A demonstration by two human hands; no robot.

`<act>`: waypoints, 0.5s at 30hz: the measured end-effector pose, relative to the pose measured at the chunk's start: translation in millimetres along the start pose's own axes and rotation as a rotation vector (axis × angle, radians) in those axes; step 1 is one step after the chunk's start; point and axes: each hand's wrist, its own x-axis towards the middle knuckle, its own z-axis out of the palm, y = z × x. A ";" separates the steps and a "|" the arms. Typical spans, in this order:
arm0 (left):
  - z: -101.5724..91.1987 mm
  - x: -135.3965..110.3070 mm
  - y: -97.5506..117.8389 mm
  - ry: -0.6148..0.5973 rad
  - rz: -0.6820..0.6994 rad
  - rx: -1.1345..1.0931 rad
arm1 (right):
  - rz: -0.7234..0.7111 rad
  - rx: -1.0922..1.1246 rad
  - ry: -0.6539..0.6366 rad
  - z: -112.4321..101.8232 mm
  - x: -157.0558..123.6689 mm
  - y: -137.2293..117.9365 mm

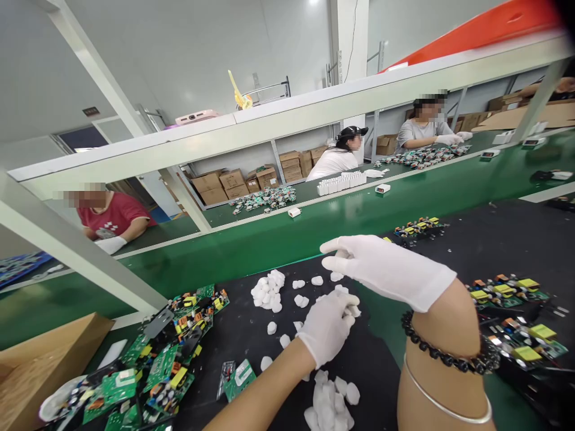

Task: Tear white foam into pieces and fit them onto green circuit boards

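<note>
White lumps of a soft-looking material lie about my hands, on a black mat (242, 326). My left hand (326, 329), in a white glove, is low over the mat with its fingers curled inward among the lumps. Whatever it grips is hidden by the glove. My right hand (381, 266), also gloved, hangs above and to the right, its thumb and forefinger apart and pointing left. Nothing shows in it. One lump pile (268, 290) sits left of my hands, another pile (330, 404) is nearer me, and single lumps (300, 301) lie between.
Green circuit boards (168, 359) are heaped at left beside a cardboard box (58, 359). More boards (516, 341) stand at right. Beyond the mat runs a green conveyor belt (251, 245) under a white frame (224, 134). Several co-workers sit across it.
</note>
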 end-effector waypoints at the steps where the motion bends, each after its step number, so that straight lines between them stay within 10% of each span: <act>1: -1.6 6.7 3.4 -0.032 0.003 0.026 | 0.009 0.000 -0.001 0.3 0.5 0.0; 7: -18.9 -30.0 33.7 -0.018 -0.099 0.291 | -0.032 0.040 0.003 4.2 3.7 6.6; 10: -2.6 -66.9 37.2 -0.273 -0.253 0.328 | -0.036 0.046 0.007 5.2 4.0 7.9; 15: 30.9 -86.1 15.7 -0.206 -0.445 0.329 | -0.050 0.036 -0.008 4.4 2.0 4.3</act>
